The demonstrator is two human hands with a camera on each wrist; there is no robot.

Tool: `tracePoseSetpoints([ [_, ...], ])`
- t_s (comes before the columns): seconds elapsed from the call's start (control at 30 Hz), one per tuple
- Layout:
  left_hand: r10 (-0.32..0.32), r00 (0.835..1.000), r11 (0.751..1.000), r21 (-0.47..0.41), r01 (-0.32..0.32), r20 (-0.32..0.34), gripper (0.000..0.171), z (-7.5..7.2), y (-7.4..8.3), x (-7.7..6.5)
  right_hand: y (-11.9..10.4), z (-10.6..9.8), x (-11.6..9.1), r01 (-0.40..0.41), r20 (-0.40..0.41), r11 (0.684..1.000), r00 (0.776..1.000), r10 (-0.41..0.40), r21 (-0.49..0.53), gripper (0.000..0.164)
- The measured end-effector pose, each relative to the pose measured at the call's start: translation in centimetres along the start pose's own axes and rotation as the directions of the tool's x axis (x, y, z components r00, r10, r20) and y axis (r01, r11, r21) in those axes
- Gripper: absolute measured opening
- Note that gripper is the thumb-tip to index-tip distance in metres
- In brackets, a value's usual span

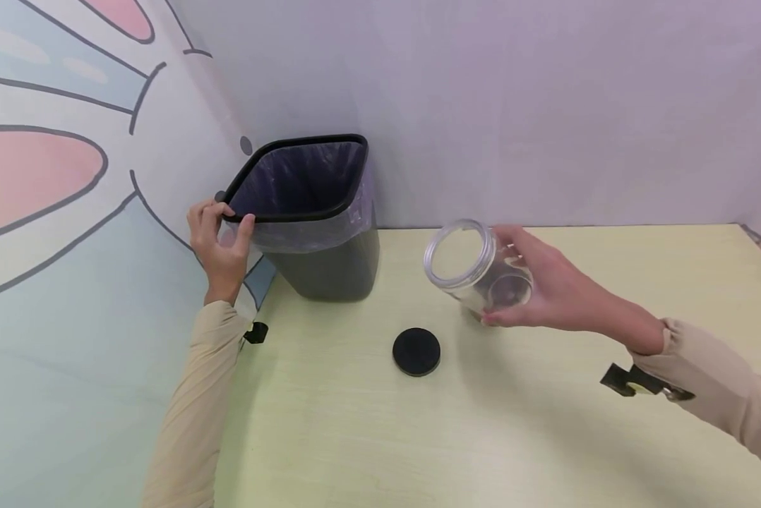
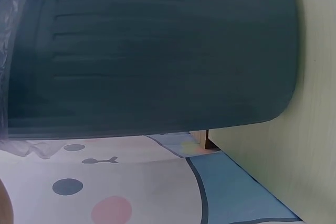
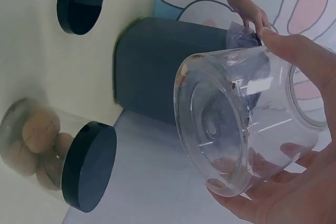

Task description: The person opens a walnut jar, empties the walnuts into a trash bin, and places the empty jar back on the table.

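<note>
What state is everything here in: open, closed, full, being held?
Clear jar: uncapped, tilted, in the right grip
Round black lid: off, lying flat on the table
Second jar: lidded, holding brown nut-like pieces
Wastebasket: open, lined
Liner: cuffed over the rim
Left grip: holding the rim

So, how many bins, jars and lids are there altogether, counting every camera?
Bins: 1, the grey bin
Jars: 2, the open jar in the right hand and the closed jar
Lids: 2, the loose lid and the closed jar's black lid
Total: 5
</note>
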State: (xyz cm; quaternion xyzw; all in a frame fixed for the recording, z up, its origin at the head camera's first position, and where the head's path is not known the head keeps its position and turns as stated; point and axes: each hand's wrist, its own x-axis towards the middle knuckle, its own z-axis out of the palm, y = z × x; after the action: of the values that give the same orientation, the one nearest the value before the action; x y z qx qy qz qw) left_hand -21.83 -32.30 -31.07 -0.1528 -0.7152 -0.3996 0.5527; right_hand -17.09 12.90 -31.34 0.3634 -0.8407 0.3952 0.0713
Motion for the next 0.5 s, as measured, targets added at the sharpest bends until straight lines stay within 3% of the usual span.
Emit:
tracePoseSetpoints([
  [0.5,-0.001,1.0,1.0,-0.018,0.001,-0.02,0.049,0.2,-0.2,0.0,1.6,2.0,-2.4,-0.057,0.003,0.998,0.998,0.057,-0.017,0.098],
])
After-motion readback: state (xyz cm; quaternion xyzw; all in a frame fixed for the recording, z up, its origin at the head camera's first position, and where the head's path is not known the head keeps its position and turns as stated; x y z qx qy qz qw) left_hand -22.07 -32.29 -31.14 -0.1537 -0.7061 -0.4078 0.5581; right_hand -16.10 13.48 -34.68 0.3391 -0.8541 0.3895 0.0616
